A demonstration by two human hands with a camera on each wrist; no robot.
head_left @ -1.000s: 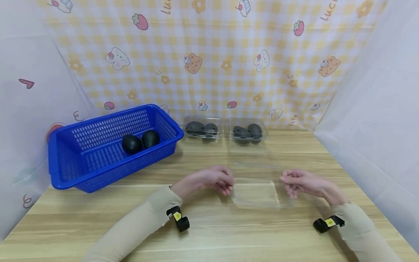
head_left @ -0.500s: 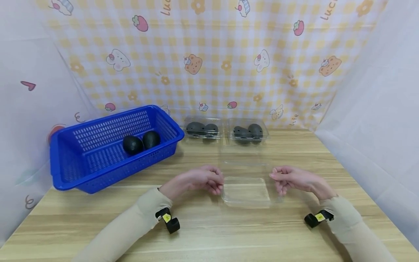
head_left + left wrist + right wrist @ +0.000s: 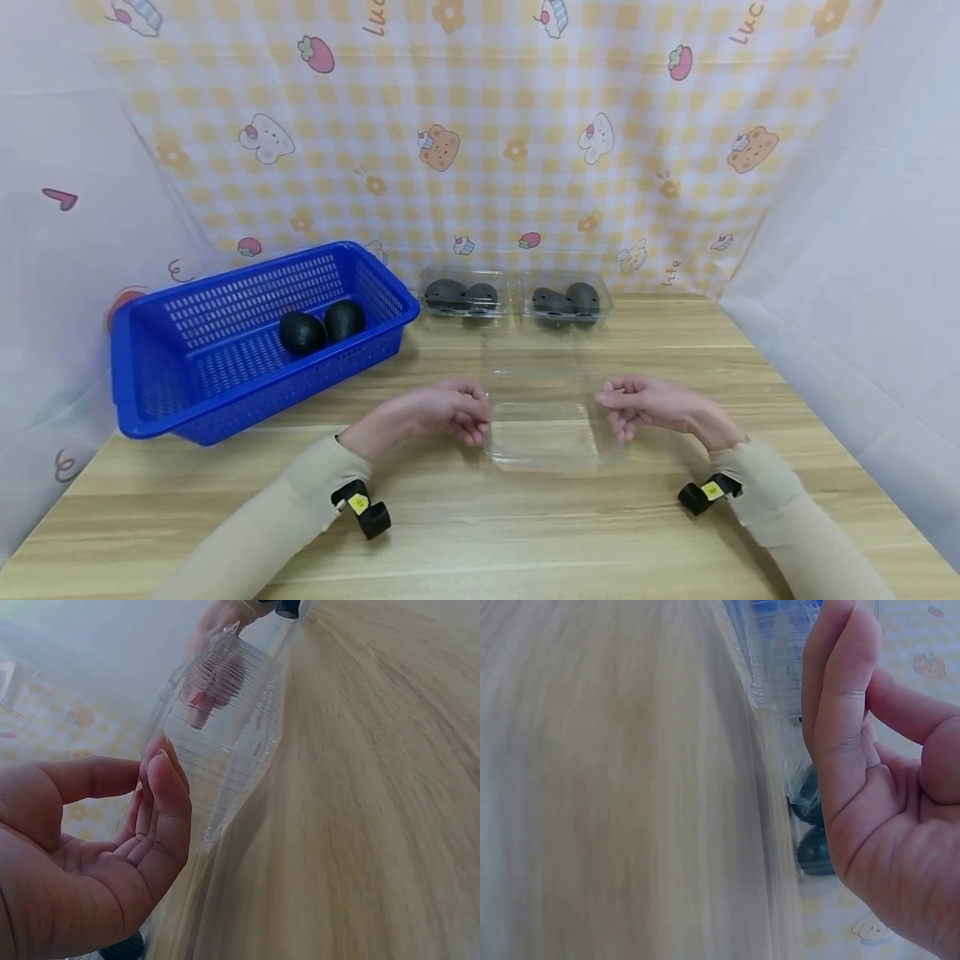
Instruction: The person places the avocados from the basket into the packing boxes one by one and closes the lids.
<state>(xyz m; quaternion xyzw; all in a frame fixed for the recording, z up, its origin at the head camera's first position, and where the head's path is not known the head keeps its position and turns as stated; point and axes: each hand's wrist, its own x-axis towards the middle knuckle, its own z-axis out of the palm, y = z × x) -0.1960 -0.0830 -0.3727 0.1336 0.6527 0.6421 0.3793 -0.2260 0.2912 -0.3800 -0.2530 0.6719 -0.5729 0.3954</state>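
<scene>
An opened clear plastic clamshell box (image 3: 542, 435) lies between my hands on the wooden table, its lid folded back toward the wall. My left hand (image 3: 438, 410) pinches the left rim between thumb and fingers; the left wrist view shows the box's ribbed side (image 3: 232, 712) beyond these fingertips. On the opposite side, my right hand (image 3: 663, 407) pinches the right rim. In the right wrist view the curled fingers (image 3: 844, 712) cover part of the clear plastic. Nothing lies inside the box.
A blue perforated basket (image 3: 142, 367) at the left holds two dark avocados (image 3: 302, 333). Against the patterned cloth backdrop stand two closed clear boxes, the left one (image 3: 501, 292) and the right one (image 3: 604, 302), with dark avocados inside.
Both hands have moved left together, carrying the clear box with them. The basket and the closed boxes at the back have stayed in place.
</scene>
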